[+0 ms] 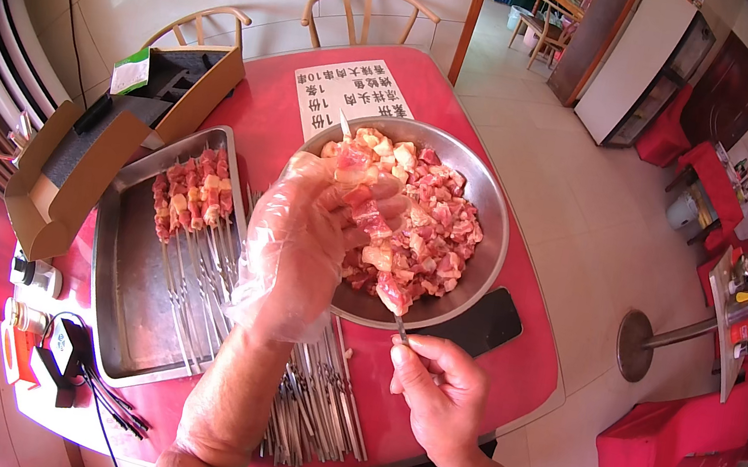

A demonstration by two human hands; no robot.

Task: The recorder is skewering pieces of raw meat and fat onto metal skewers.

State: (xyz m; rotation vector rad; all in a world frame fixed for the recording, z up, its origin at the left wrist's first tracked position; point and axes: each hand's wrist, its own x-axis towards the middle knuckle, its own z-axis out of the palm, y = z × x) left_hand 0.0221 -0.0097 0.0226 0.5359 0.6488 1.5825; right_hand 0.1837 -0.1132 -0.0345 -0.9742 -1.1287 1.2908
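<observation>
My left hand (306,231), in a clear plastic glove, holds meat pieces near the tip of a metal skewer, over a steel bowl (497,251) of diced raw meat (444,222). My bare right hand (438,389) pinches the skewer's lower end below the bowl's near rim. Several meat pieces (394,294) are threaded along this skewer, and its pointed tip shows beyond the glove. To the left, a steel tray (126,313) holds several loaded meat skewers (192,197), meat ends away from me. Bare metal skewers (314,404) lie in a pile on the red table below the bowl.
A printed sheet (347,90) lies beyond the bowl, and a dark phone (483,320) partly under its right side. Open cardboard boxes (203,95) stand behind the tray. Small jars (34,275) and a black device with cables (67,352) are at the left edge. Wooden chairs (369,14) stand behind.
</observation>
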